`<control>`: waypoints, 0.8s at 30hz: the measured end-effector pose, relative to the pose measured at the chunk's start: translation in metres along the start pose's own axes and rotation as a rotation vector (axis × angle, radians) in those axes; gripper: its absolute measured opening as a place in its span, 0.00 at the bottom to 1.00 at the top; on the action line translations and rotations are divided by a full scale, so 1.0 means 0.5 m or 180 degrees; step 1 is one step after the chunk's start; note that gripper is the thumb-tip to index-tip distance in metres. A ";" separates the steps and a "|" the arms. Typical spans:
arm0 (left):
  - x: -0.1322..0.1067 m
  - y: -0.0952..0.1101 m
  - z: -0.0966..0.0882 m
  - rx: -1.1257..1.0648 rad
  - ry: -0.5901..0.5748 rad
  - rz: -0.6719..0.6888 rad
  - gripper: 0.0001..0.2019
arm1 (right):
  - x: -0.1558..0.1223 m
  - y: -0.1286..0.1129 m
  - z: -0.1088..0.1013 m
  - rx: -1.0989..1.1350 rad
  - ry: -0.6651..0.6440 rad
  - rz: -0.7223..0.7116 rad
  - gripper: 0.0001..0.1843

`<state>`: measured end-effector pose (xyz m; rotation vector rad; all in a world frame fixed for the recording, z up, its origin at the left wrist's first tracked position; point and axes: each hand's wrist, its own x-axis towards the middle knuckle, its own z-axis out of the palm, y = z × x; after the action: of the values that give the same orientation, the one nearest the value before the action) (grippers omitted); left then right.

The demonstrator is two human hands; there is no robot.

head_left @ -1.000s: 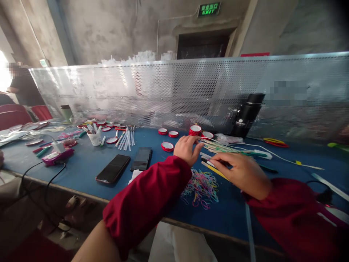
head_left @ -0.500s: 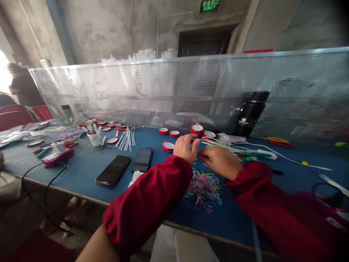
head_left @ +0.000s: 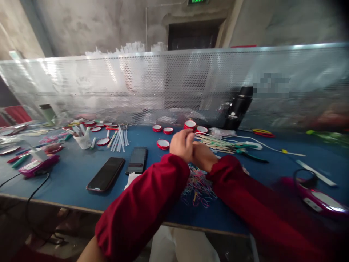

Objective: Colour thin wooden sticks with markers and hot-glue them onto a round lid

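My left hand (head_left: 182,145) and my right hand (head_left: 202,156) are pressed together above the blue table (head_left: 76,171), both in dark red sleeves. Their fingers are curled and closed; what they hold, if anything, is hidden between them. Just below the hands lies a loose pile of coloured rubber bands (head_left: 198,186). Beyond the hands is a bundle of thin pens or sticks (head_left: 218,142) and several small red lids (head_left: 163,144).
Two dark phones (head_left: 105,174) lie left of my arms. A black flask (head_left: 238,107) stands against the perforated metal screen (head_left: 169,83). Green-handled pliers (head_left: 247,155), white cables, a white cup of pens (head_left: 81,139) and pink devices (head_left: 316,196) lie about the table.
My right hand moved left from the pens to meet my left hand, and the two now touch. The view has swung slightly right and down.
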<state>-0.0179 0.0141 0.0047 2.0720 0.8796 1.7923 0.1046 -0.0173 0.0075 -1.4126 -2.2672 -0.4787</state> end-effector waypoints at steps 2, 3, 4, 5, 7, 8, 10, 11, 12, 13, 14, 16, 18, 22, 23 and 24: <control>0.012 -0.017 -0.004 -0.0528 0.0366 -0.0557 0.23 | 0.000 0.008 0.009 -0.0066 -0.0222 -0.0150 0.10; 0.019 -0.027 -0.007 -0.0763 0.0575 -0.0880 0.24 | 0.000 0.015 0.014 -0.0101 -0.0324 -0.0181 0.10; 0.025 -0.035 -0.010 -0.0960 0.0767 -0.1196 0.26 | -0.001 0.022 0.018 -0.0160 -0.0418 -0.0178 0.11; 0.031 -0.043 -0.014 -0.1111 0.0944 -0.1481 0.26 | -0.002 0.028 0.022 -0.0241 -0.0527 -0.0174 0.12; 0.038 -0.054 -0.023 -0.1340 0.1205 -0.1931 0.26 | -0.004 0.038 0.024 -0.0358 -0.0692 -0.0178 0.13; 0.040 -0.057 -0.026 -0.1423 0.1291 -0.2077 0.26 | -0.005 0.041 0.024 -0.0393 -0.0738 -0.0184 0.14; 0.041 -0.062 -0.032 -0.1506 0.1388 -0.2223 0.25 | -0.007 0.042 0.020 -0.0404 -0.0763 -0.0198 0.14; 0.041 -0.063 -0.034 -0.1501 0.1408 -0.2228 0.25 | -0.008 0.041 0.018 -0.0394 -0.0774 -0.0200 0.14; 0.041 -0.065 -0.035 -0.1474 0.1417 -0.2210 0.23 | -0.010 0.040 0.017 -0.0375 -0.0790 -0.0204 0.13; 0.041 -0.068 -0.037 -0.1429 0.1414 -0.2180 0.21 | -0.012 0.039 0.016 -0.0351 -0.0814 -0.0214 0.13; 0.042 -0.071 -0.039 -0.1373 0.1401 -0.2148 0.18 | -0.015 0.037 0.016 -0.0327 -0.0846 -0.0231 0.12; 0.045 -0.079 -0.046 -0.1231 0.1340 -0.2104 0.13 | -0.020 0.032 0.018 -0.0304 -0.0913 -0.0272 0.11; 0.048 -0.088 -0.055 -0.0987 0.1236 -0.2009 0.12 | -0.024 0.027 0.020 -0.0321 -0.0979 -0.0288 0.11; 0.047 -0.101 -0.077 0.0271 0.0560 -0.1399 0.13 | -0.029 0.020 0.019 -0.0271 -0.1037 -0.0191 0.10; 0.045 -0.101 -0.083 0.0752 0.0257 -0.1205 0.13 | -0.029 0.021 0.018 -0.0232 -0.1024 -0.0163 0.11; 0.044 -0.100 -0.089 0.1219 -0.0096 -0.1043 0.13 | -0.030 0.023 0.017 -0.0192 -0.1025 -0.0129 0.11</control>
<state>-0.0732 0.0580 0.0031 2.0026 1.5523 1.5058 0.1194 -0.0194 -0.0069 -1.5721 -2.5562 -0.3551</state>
